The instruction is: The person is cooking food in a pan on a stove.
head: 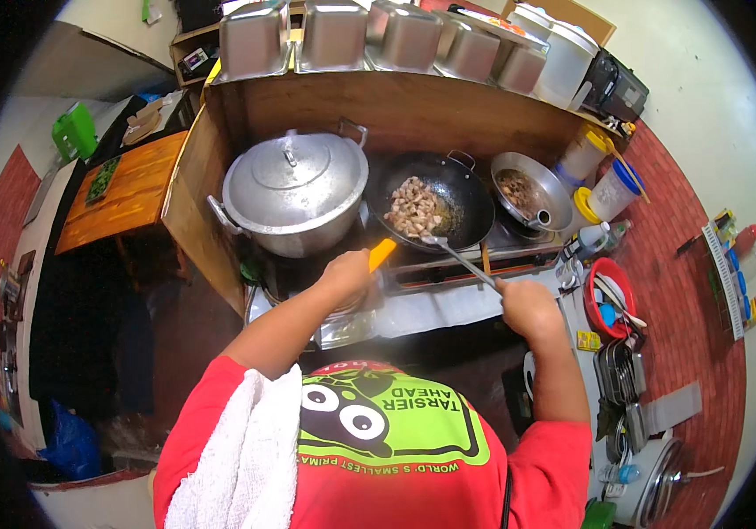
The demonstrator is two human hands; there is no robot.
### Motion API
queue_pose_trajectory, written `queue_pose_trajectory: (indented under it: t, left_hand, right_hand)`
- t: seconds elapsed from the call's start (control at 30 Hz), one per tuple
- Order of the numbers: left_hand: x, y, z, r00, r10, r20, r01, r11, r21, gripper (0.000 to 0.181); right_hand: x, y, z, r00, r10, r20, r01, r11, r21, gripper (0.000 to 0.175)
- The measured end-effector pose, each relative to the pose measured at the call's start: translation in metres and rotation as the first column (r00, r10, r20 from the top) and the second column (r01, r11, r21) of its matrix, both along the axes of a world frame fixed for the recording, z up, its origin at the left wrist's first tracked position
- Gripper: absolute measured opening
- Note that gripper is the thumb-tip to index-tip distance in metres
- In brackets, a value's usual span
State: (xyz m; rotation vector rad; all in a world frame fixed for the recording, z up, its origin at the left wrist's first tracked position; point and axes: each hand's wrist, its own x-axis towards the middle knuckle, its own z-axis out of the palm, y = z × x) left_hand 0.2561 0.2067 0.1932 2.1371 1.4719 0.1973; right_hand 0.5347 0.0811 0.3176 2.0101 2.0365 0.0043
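Pieces of browned meat (pixel 413 206) lie in a black wok (pixel 467 195) on the stove, beside oil and small bits. My right hand (pixel 531 305) grips the long metal handle of a cooking turner (pixel 460 254), whose head rests at the wok's near rim by the meat. My left hand (pixel 346 272) is closed at the wok's near left side, around or against a yellow-orange handle (pixel 382 255); what that handle belongs to cannot be told for certain. A large lidded aluminum pot (pixel 295 185) stands left of the wok. To the right sits a metal pan (pixel 558 202) with brown food and a ladle in it.
A wooden panel (pixel 391 109) stands behind the stove, with steel containers (pixel 333 36) above. At right are lidded plastic containers (pixel 616 188), bottles (pixel 588 239) and a red basin (pixel 593 297) of utensils. A wooden table (pixel 137 192) stands at left, past a side panel (pixel 196 205).
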Motion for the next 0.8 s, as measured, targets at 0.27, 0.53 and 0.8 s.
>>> queue_pose_trajectory:
  t: [0.27, 0.53, 0.8]
  left_hand:
    - [0.004, 0.008, -0.004, 0.999, -0.040, 0.024, 0.040, 0.999, -0.002, 0.038]
    - [0.000, 0.004, 0.001, 0.998, -0.059, 0.033, 0.059, 0.998, 0.001, 0.040]
    - [0.009, 0.012, -0.009, 0.999, -0.041, 0.003, 0.041, 0.999, 0.029, 0.036]
  right_hand:
    - [0.020, 0.057, -0.057, 0.979, -0.093, -0.183, 0.127, 0.975, 0.181, 0.023]
    - [-0.035, 0.040, -0.057, 0.990, -0.050, -0.129, 0.056, 0.997, 0.046, 0.025]
    - [0.001, 0.090, -0.078, 0.967, -0.160, -0.197, 0.193, 0.968, 0.161, 0.028]
